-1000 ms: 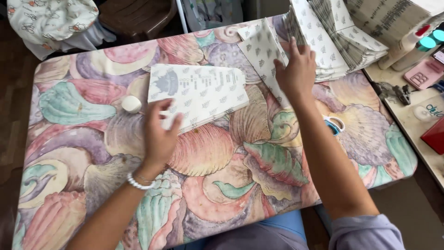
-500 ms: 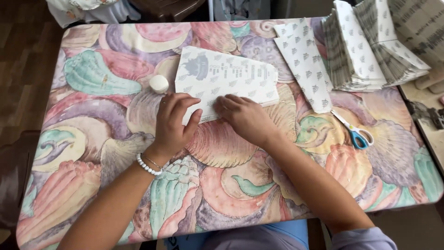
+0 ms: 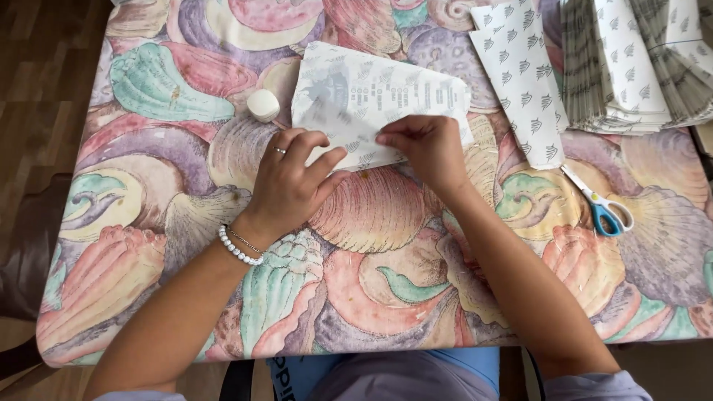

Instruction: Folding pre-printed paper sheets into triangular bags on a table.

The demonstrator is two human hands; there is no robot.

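Observation:
A white printed paper sheet point(image 3: 371, 96), partly folded, lies flat on a table covered with a pastel shell-pattern cloth point(image 3: 386, 289). My left hand point(image 3: 290, 182), with a ring and a bead bracelet, presses on the sheet's near left edge. My right hand point(image 3: 423, 145) pinches the paper's near edge between thumb and fingers, close to the left hand's fingertips. A small white glue stick point(image 3: 263, 105) stands just left of the sheet, above my left hand.
A long strip of leaf-patterned paper point(image 3: 523, 78) lies to the right. A stack of folded patterned paper pieces point(image 3: 639, 63) fills the far right corner. Blue-handled scissors point(image 3: 598, 200) lie right of my right forearm. Wooden floor shows at the left.
My right hand came back from the stack at the far right to the sheet's near edge and now pinches it. My left hand stayed on the sheet. The view shifted closer.

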